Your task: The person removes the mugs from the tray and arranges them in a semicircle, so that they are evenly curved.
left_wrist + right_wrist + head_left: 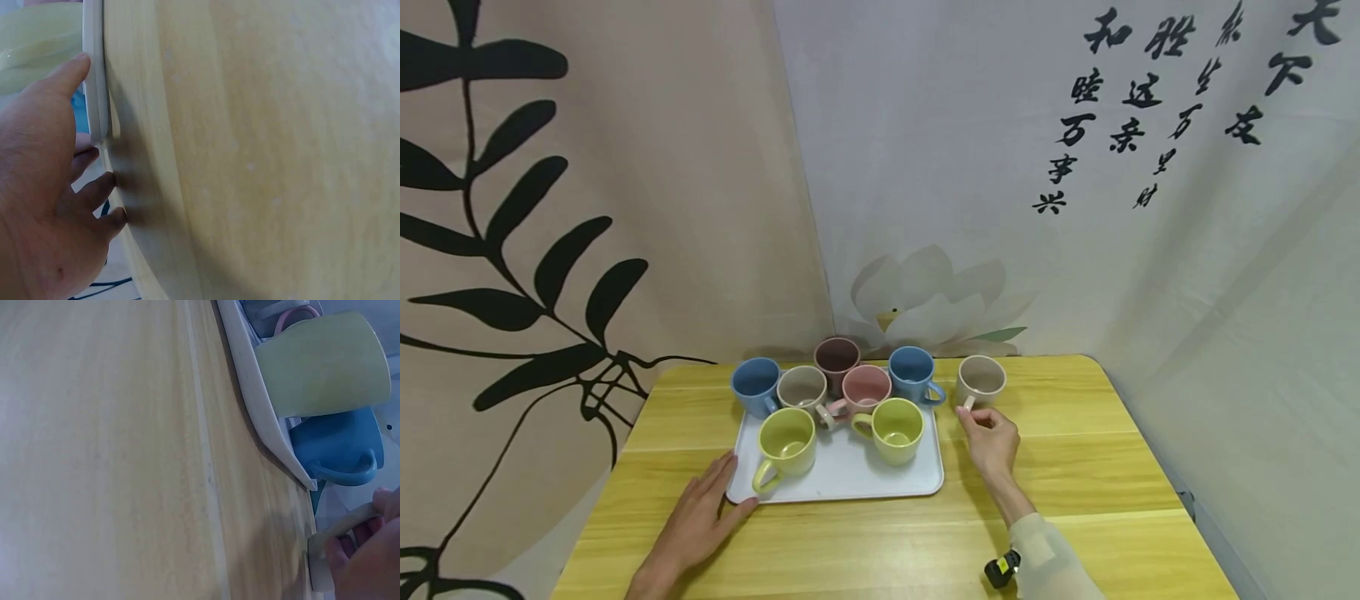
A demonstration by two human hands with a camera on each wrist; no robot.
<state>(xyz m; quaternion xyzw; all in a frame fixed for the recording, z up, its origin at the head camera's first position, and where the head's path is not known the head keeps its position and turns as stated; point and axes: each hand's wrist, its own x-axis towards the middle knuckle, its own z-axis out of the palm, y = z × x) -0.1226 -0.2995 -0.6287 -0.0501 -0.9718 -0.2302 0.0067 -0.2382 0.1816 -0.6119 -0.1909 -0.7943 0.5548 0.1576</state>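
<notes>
Right hand (992,440): we're pinching the gray mug (981,383) by its handle (968,402), mug standing upright near the worktop's (1075,458) far edge, right of the tray (850,487). Left hand (700,515): extended fingers touching tray corner. We're probably needing firm pinch, level rim, nearest blue mug (912,379) unbumped.

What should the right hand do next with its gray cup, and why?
Perhaps lift the gray cup onto the tray: the right hand pinches its handle, the cup stands beside the tray, whose front shows a bare patch, and the left hand touches the tray's corner.
</notes>
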